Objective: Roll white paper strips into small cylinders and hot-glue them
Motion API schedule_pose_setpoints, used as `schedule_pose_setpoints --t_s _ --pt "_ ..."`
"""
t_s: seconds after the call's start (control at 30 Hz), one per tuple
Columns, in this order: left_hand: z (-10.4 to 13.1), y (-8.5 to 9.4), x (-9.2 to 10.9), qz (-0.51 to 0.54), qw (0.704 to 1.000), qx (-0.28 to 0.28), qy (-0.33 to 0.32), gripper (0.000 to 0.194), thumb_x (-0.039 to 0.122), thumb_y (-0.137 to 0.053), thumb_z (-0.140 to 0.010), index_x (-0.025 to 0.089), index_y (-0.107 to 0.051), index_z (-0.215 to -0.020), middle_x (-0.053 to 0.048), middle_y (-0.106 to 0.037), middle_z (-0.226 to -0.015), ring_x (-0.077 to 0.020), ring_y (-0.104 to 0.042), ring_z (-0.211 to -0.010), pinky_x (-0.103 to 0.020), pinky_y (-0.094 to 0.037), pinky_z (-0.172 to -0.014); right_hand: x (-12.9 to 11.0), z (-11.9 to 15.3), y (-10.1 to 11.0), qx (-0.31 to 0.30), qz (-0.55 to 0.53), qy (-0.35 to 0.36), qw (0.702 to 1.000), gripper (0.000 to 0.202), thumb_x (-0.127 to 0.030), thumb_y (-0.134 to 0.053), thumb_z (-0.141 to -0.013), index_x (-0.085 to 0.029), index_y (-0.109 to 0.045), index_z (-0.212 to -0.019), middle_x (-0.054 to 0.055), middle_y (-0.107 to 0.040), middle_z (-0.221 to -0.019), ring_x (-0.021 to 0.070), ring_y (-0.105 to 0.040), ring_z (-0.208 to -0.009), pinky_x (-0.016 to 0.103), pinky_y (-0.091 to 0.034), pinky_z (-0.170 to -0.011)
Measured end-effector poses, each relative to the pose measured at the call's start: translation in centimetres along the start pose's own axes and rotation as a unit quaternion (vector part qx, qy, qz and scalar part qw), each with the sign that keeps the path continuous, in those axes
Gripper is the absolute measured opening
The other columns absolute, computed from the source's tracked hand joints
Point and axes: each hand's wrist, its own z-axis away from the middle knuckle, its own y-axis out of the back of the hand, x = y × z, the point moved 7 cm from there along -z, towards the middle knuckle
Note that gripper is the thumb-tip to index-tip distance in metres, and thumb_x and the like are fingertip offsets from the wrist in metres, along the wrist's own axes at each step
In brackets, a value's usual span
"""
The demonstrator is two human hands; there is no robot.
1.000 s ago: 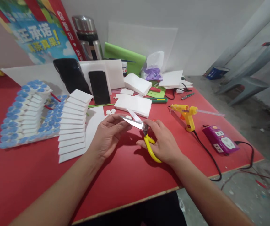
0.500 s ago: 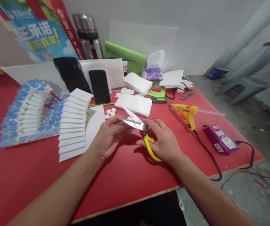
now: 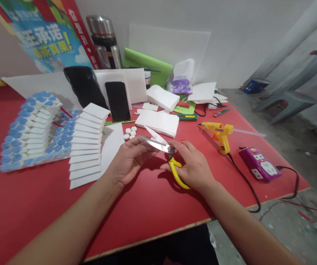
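Yellow-handled scissors [image 3: 178, 176] are in my right hand [image 3: 193, 165], their blades parted and pointing left. My left hand [image 3: 131, 158] is closed in a pinch just by the blade tips; what its fingers hold is hidden behind the blades. Several small white discs [image 3: 131, 132] lie just beyond my left hand. Behind the scissors is a stack of white sheets [image 3: 158, 123]. To the left, a fanned row of white steps [image 3: 85, 149] stands beside a piece built of blue-and-white rolls [image 3: 17, 147].
A yellow glue gun [image 3: 221, 134] and a purple power socket box [image 3: 259, 163] with cords lie at the right of the red table [image 3: 147, 221]. A phone [image 3: 117, 101], a dark upright object [image 3: 85, 86], a steel flask [image 3: 104, 40] and a green cutter [image 3: 188, 117] are farther back.
Almost nothing differs. Both hands and the scissors keep their places, with the blades still parted; the whole view has shifted very slightly.
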Motion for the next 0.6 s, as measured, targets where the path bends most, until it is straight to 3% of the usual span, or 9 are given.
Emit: schedule_pose_setpoints --t_s 0.43,0.6 --pt "-0.07 0.16 -0.04 0.006 1.0 0.008 -0.004 0.023 0.013 -0.094 -0.063 0.012 -0.081 -0.082 -0.004 -0.079 -0.08 -0.0135 -0.074 -0.076 -0.021 -0.062 -0.075 -0.14 0.35 0.1 0.035 -0.014 0.021 0.999 0.052 -0.063 -0.063 -0.095 -0.017 -0.068 -0.12 0.01 -0.07 -0.09 0.0231 -0.067 -0.076 0.034 -0.053 -0.072" --pt "-0.02 0.05 0.13 0.019 1.0 0.0 0.006 0.024 0.01 -0.094 -0.063 0.015 -0.08 -0.082 -0.005 -0.08 -0.083 -0.014 -0.076 -0.076 -0.022 -0.062 -0.075 0.57 0.15 0.66 0.063 -0.068 -0.039 0.995 0.043 -0.056 -0.067 -0.095 -0.02 -0.068 -0.118 0.009 -0.076 -0.101 0.0225 -0.07 -0.084 0.034 -0.055 -0.079"
